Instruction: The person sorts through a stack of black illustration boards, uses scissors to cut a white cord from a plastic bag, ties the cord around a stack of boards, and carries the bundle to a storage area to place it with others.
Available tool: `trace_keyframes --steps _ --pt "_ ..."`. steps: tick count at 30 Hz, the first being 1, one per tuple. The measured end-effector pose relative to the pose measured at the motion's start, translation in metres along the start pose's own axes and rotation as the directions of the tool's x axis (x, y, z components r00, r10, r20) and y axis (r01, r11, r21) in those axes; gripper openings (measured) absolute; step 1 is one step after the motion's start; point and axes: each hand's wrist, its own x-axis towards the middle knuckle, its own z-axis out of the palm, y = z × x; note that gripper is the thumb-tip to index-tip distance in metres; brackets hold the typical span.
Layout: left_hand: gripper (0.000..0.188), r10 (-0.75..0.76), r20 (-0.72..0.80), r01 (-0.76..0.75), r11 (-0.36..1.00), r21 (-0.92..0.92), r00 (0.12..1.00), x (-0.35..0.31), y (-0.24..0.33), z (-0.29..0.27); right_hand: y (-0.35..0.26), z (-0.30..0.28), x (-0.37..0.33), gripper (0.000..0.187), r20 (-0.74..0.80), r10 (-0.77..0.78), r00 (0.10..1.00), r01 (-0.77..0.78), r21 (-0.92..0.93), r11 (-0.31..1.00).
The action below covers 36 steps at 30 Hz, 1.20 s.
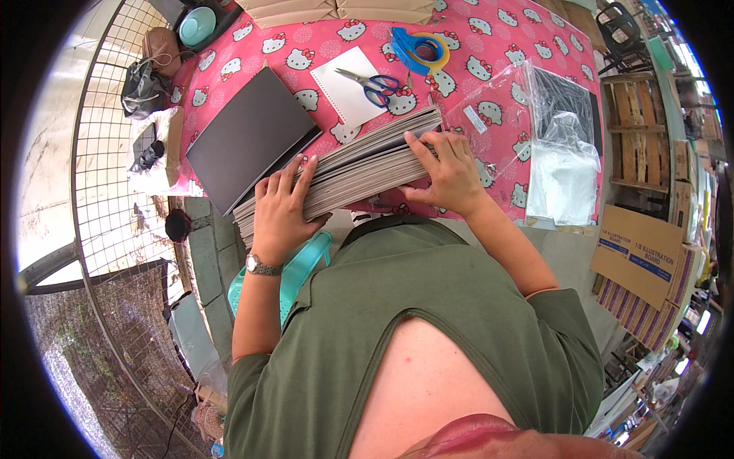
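A thick stack of boards (359,174) stands tilted at the near edge of the table, its many pale edges facing up and a dark sheet showing among them. My left hand (280,205) grips its left end, fingers over the top and thumb on the near side. Toward the right end, my right hand (453,174) holds the same stack, thumb low in front and fingers curled over. Beyond my left hand lie flat black boards (256,138). Scissors with blue handles (376,88) rest on a white sheet of paper (348,103) behind the stack.
A pink patterned cloth (267,50) covers the table. A blue tape dispenser (413,50) sits at the back. On the right are black boards in clear plastic (564,115) with white plastic bags (564,172). A turquoise basket (294,275) stands below my left arm; a wire grid (107,130) is far left.
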Motion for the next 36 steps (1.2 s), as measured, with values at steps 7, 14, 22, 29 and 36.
trace_keyframes --steps 7,14,22,29,36 --pt "0.100 0.002 0.009 -0.002 1.000 -0.001 1.000 -0.0008 0.0012 -0.0003 0.0026 0.0029 -0.0047 0.077 -0.025 -0.001 1.000 0.001 0.030 1.000" --pt "0.100 -0.006 0.011 0.006 1.000 0.009 1.000 -0.0019 0.0022 -0.0006 0.0026 0.0036 -0.0023 0.071 -0.016 -0.017 1.000 0.017 0.019 1.000" --pt "0.101 -0.013 0.015 0.013 1.000 0.005 1.000 -0.0024 0.0035 -0.0014 0.0023 0.0025 -0.0002 0.075 -0.049 -0.006 0.999 0.009 0.057 0.998" --pt "0.101 -0.008 0.008 0.008 1.000 0.004 1.000 -0.0034 0.0029 -0.0002 -0.0025 -0.0021 0.0030 0.087 0.043 0.015 0.999 -0.014 -0.005 1.000" --pt "0.101 -0.007 0.006 0.007 1.000 0.001 1.000 -0.0035 0.0034 -0.0011 -0.0006 0.0000 0.0011 0.084 -0.003 -0.008 1.000 0.008 0.014 1.000"
